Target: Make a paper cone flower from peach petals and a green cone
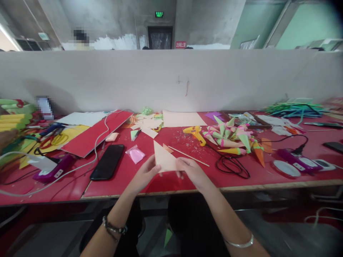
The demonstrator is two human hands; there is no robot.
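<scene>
Two grips, both pinched closed on the paper (165, 159): left hand (147, 170) and right hand (189, 170) at opposite sides, above the bench's near edge (160, 191), seemingly steadying it; fingers underneath are hard to see.

On a red table (77, 187), a black phone (107, 162) lies near a long red board (98, 134). A purple power strip (55, 173) sits at left; at right, a round white dish (286, 168). Behind stands a pale partition (120, 78); beyond, a green exit sign (159, 14) glows above a dark doorway (160, 38).
</scene>
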